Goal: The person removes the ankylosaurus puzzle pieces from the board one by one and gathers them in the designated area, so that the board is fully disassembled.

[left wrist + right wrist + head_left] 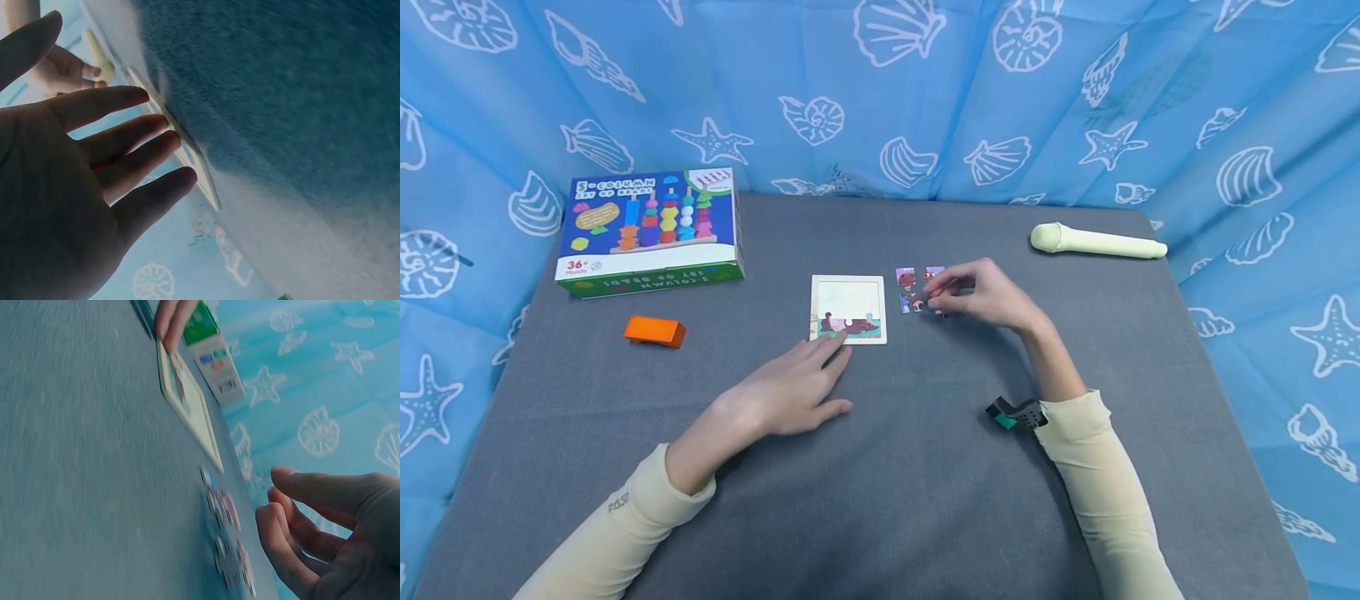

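Note:
A square white puzzle tray (883, 310) lies on the table, with a strip of illustrated puzzle pieces (867, 327) along its near side. My left hand (790, 387) reaches to the tray's near edge, its fingers extended and the fingertips touching there. Just right of the tray lie several loose puzzle pieces (906, 280) in rows. Over the right-hand ones hovers my right hand (985, 296), fingers loosely bent and thumb near the index fingertip. In the right wrist view nothing shows between those fingertips, and the loose pieces (224, 506) lie below the hand, blurred.
A bead-set box (647, 229) stands at the back left, with an orange block (655, 331) in front of it. At the back right lies a pale toy microphone (1101, 242). A blue shell-patterned curtain (820, 75) borders the grey table (880, 500).

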A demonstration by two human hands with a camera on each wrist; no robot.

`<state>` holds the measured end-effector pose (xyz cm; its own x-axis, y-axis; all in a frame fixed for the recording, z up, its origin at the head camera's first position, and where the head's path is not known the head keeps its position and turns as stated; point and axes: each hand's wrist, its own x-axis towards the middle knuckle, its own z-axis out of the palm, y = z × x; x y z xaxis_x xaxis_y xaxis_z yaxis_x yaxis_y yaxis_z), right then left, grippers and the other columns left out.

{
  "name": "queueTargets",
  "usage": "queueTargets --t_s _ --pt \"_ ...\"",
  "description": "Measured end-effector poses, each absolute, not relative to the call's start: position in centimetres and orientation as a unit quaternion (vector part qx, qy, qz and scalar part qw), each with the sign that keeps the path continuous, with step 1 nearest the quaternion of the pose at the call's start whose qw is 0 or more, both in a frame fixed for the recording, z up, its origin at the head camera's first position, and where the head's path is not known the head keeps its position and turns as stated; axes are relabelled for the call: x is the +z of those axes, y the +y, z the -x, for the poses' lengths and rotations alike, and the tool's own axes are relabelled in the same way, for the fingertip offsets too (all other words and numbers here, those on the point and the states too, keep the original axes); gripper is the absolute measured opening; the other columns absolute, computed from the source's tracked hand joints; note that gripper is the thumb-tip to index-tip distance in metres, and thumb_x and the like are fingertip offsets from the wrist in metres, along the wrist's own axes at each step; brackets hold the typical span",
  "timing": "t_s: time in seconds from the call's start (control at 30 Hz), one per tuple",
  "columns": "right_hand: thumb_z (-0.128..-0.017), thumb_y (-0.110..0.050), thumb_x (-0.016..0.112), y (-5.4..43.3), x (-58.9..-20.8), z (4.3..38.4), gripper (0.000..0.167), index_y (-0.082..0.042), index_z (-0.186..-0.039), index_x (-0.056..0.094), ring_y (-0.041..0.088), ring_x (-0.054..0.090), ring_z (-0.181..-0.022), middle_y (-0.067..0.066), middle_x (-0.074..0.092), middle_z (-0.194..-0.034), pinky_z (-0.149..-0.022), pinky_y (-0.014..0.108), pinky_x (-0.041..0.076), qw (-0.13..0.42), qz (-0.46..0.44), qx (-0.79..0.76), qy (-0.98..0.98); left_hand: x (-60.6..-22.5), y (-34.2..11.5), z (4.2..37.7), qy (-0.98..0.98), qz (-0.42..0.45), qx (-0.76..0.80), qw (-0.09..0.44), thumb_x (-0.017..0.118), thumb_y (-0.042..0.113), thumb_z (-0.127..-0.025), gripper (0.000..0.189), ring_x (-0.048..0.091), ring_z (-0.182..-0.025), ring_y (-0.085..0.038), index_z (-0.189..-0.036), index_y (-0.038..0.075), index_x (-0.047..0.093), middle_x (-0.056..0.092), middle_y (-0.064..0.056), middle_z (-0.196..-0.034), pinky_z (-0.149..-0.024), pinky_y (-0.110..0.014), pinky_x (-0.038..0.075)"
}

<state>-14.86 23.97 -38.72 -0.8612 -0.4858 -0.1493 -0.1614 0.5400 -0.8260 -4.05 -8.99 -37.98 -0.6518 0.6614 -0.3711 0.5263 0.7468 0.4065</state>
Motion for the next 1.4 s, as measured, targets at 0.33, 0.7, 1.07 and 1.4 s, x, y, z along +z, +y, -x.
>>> queueTargets --t_s 0.33,0.7,1.07,1.4 --pt "-0.098 -0.006 0.079 18.0 -38.8 14.8 0.020 0.001 -0.116 0.080 0.014 0.072 -0.088 0.015 0.081 -0.106 -0.078 0.022 0.058 0.215 0.238 -0.444 0.836 -37.6 -8.5 3.7 0.903 -0.336 0.119 0.239 0.059 0.045 -0.111 0.078 0.027 -0.167 -0.042 -0.166 -0.006 0.035 0.026 -0.026 -0.179 -0.136 -0.057 0.028" --pt "-0.100 -0.005 0.076 12.6 -40.3 14.9 0.017 0.003 -0.114 0.079 0.010 0.073 -0.086 0.015 0.082 -0.103 -0.077 0.021 0.058 0.247 0.285 -0.449 0.810 -37.6 -8.3 3.7 0.905 -0.327 0.110 0.248 0.059 0.046 -0.112 0.077 0.028 -0.167 -0.042 -0.165 -0.005 0.038 0.027 -0.025 -0.179 -0.136 -0.056 0.029" --pt "-0.098 -0.009 0.078 10.4 -40.5 15.5 0.011 -0.004 -0.107 0.083 0.005 0.063 -0.073 0.008 0.079 -0.089 -0.067 0.018 0.051 0.230 0.263 -0.370 0.861 -37.4 -8.4 3.9 0.905 -0.322 0.099 0.262 0.058 0.049 -0.111 0.079 0.026 -0.168 -0.040 -0.166 -0.003 0.037 0.024 -0.023 -0.180 -0.137 -0.057 0.028" --pt "-0.098 -0.014 0.081 10.1 -40.4 15.5 0.011 -0.006 -0.104 0.079 0.008 0.063 -0.076 0.005 0.076 -0.091 -0.068 0.019 0.050 0.235 0.267 -0.365 0.861 -38.1 -8.6 3.9 0.902 -0.327 0.120 0.256 0.058 0.051 -0.111 0.080 0.025 -0.168 -0.040 -0.166 -0.004 0.038 0.023 -0.023 -0.180 -0.136 -0.058 0.029"
